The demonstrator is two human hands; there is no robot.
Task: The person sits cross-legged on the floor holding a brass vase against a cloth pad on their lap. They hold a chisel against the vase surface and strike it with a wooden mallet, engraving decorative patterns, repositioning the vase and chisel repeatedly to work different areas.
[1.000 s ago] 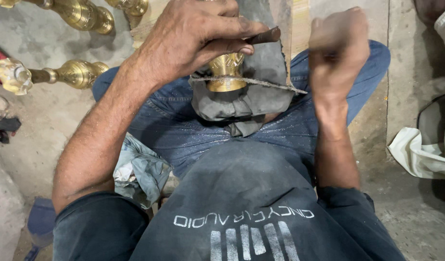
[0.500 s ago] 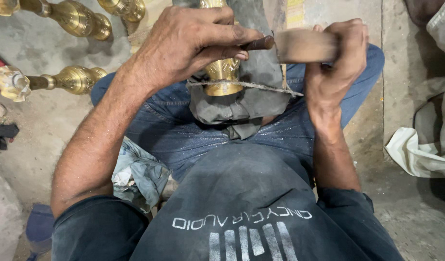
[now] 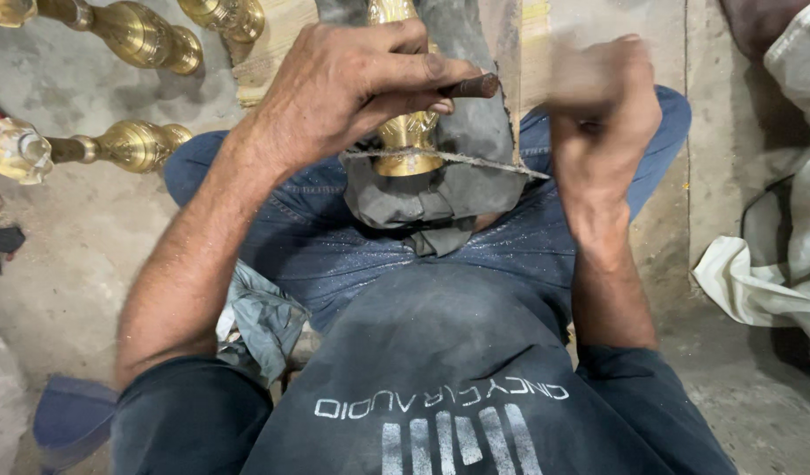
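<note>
Since before, our right hand (image 3: 603,123) had swung blurred, grip unclear; left hand (image 3: 352,84) pinched the punch (image 3: 471,86) on the hard, heavy brass piece (image 3: 409,145).

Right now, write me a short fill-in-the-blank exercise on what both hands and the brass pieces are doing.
1. The left hand pinches a thin dark metal ____ against the brass piece.
2. The brass piece sits wrapped in grey ____ on the person's lap.
3. The right hand looks ____ from motion.
4. Other brass pieces lie on the ____ floor.

Missing: rod; cloth; blurred; concrete
</note>
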